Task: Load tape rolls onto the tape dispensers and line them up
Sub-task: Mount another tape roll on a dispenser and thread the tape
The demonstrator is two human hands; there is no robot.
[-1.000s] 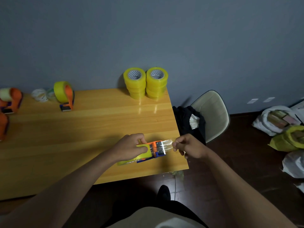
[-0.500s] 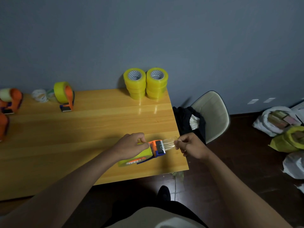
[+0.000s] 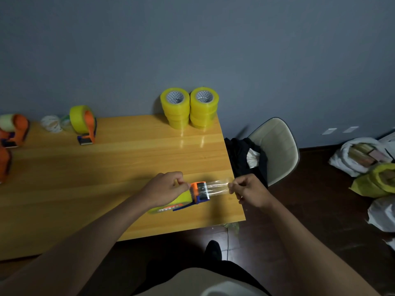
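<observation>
— Longer now, that clear tape strip (image 3: 217, 187): it's drawn further out of the dispenser (image 3: 197, 193) than a second ago, toward the table (image 3: 106, 167) edge.

— Who's got what?

— His right hand (image 3: 250, 192) pinches the strip's free end. His left hand (image 3: 164, 190) curls over the yellow roll (image 3: 168, 205) sitting in the orange-and-blue dispenser, near the table's front right corner.

— Spare rolls?

— Two yellow stacks (image 3: 189, 108) at the wall. Another loaded dispenser (image 3: 83, 123) stands far left. White bags (image 3: 359, 155) on the floor hold what look like boxes; I can't tell more.
</observation>
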